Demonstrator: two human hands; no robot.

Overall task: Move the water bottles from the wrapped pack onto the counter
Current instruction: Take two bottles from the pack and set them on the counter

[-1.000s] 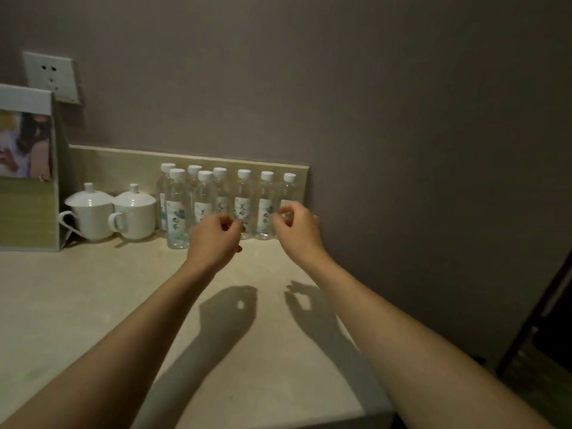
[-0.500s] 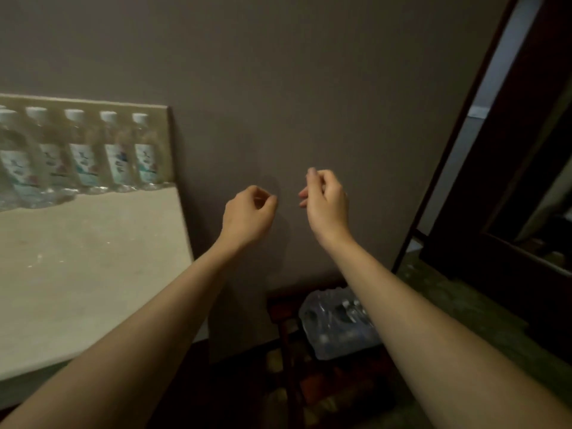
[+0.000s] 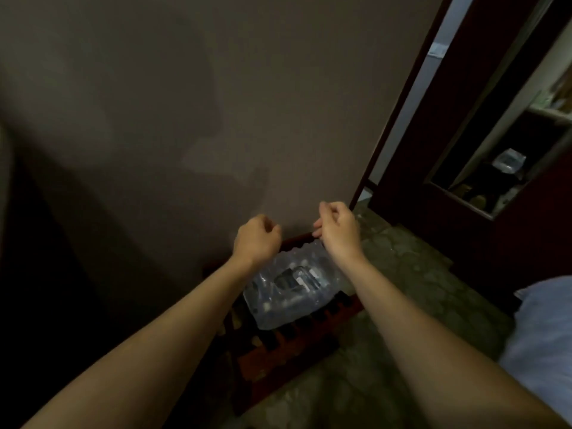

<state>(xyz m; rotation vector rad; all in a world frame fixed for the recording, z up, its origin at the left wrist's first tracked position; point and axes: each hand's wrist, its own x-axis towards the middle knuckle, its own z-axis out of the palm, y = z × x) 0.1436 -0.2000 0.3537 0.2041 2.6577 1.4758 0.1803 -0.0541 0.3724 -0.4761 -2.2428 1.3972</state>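
The wrapped pack of water bottles (image 3: 288,289) lies low down on a dark red slatted stand (image 3: 278,360) against the grey wall. Clear plastic film covers it and the bottles inside show only dimly. My left hand (image 3: 255,239) hangs above the pack's far left corner, fingers curled into a loose fist with nothing in them. Above the pack's far right corner, my right hand (image 3: 337,226) is also curled and holds nothing. Whether its fingertips touch the film is unclear. The counter and the bottles standing on it are out of view.
A dark door frame (image 3: 399,119) runs up on the right, with a dark cabinet and a mirror (image 3: 495,168) beyond it. Mottled green floor (image 3: 402,274) surrounds the stand. Pale blue fabric (image 3: 544,329) shows at the right edge.
The view has swung right and down, away from the counter and its row of bottles, to the pack on the stand. Both empty hands have dropped to just above the pack.
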